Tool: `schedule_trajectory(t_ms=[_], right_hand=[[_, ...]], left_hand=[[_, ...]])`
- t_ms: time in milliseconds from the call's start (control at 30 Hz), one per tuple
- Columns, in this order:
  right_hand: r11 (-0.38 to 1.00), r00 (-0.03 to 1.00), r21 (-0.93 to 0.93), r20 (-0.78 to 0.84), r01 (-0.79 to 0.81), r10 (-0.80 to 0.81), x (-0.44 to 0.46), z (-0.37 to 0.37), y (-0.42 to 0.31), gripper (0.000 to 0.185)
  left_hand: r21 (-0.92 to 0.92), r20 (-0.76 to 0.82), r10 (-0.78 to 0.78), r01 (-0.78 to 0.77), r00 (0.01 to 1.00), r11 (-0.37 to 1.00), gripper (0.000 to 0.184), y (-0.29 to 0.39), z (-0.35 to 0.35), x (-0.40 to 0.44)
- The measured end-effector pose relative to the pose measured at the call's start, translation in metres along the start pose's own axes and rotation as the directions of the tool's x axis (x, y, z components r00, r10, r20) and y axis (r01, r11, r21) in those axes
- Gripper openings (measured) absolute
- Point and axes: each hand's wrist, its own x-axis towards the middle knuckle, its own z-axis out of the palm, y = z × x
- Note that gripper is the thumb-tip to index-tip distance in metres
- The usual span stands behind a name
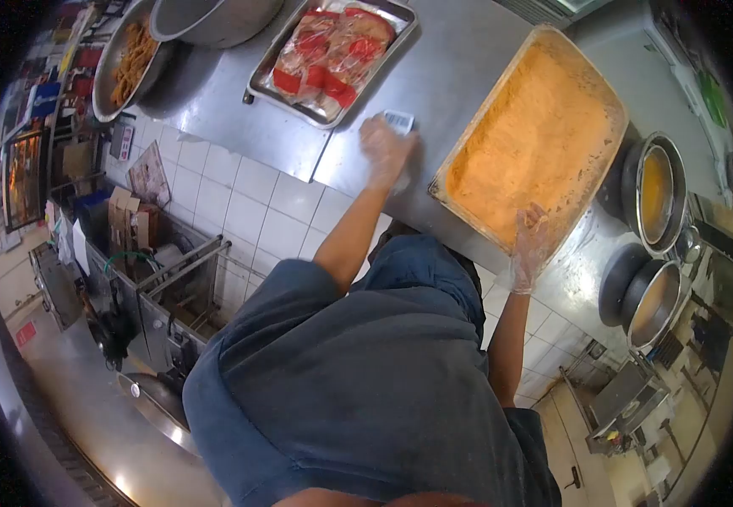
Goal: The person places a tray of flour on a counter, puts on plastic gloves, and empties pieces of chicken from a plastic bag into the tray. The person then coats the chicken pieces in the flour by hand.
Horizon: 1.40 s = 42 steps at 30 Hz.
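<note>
Dark blue short-sleeved shirt (pixel 366 389); clear plastic gloves (pixel 526 269).

The powder (pixel 535 127) at right is orange, the far packets (pixel 365 46) red and whitish, the near shirt (pixel 383 389) dark blue-grey, the wall tiles (pixel 255 179) white.

Orange powder (pixel 544 118), loose, uneven, in rectangular tray (pixel 485 107) — small white item (pixel 399 121), apart

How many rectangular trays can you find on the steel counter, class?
2: the smaller tray, holding plastic-wrapped red items, near the left hand; the larger tray, holding orange powder, with the right hand at its near edge. Neither is hidden.
</note>
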Motion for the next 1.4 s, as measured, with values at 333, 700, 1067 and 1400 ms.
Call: schedule_trajectory(t_ms=[333,700,1067,1400], right_hand=[[0.519,0.691,-0.849,-0.316,0.100,-0.650,0.043,-0.043,0.011,0.038],[0.968,0.869,-0.103,-0.427,0.229,-0.251,0.084,-0.042,0.099,0.029],[0.828,0.802,-0.526,-0.402,0.193,-0.441,0.082,-0.044,0.108,0.038],[0.848,0.904,-0.529,-0.382,-0.044,-0.192,0.040,-0.053,0.060,0.036]], left_hand=[[0.177,-0.281,-0.122,0.176,0.952,0.968,0.077,-0.132,-0.071,-0.017],[-0.313,-0.302,-0.469,0.379,0.830,0.871,0.062,-0.148,-0.061,0.083],[-0.605,0.069,-0.531,0.459,0.844,0.651,0.059,-0.158,-0.020,0.122],[-0.570,0.041,-0.411,0.360,0.911,0.739,0.056,-0.194,0.037,0.116]])
